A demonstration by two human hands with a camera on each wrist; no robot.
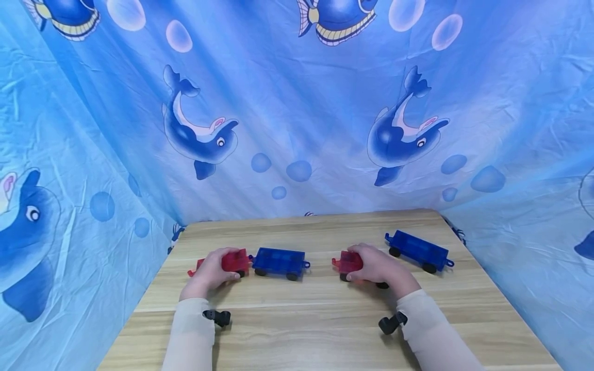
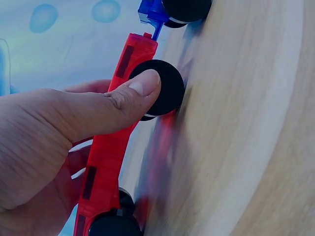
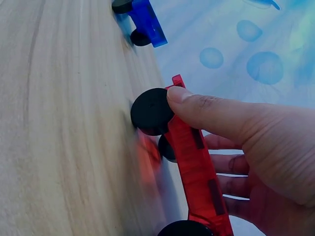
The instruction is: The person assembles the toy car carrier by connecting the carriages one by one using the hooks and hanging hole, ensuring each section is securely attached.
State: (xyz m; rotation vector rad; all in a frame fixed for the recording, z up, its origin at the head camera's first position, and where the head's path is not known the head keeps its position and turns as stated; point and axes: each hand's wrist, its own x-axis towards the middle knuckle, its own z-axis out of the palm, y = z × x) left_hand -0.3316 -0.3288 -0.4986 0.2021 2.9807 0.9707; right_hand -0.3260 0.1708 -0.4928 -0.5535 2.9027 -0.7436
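Observation:
My left hand grips a red toy train car with black wheels, the thumb lying against a front wheel. At its right end, this car meets the hook of a blue toy train car. Farther right, my right hand holds a second red toy train car, thumb by its wheel and fingers along the far side. The hook of that car points left toward the ring of the blue car, with a gap between them. Part of each red car is hidden behind a hand.
Another blue toy train car stands at an angle behind and right of my right hand. The cars are on a wooden table. A blue curtain with printed dolphins hangs along its back and sides.

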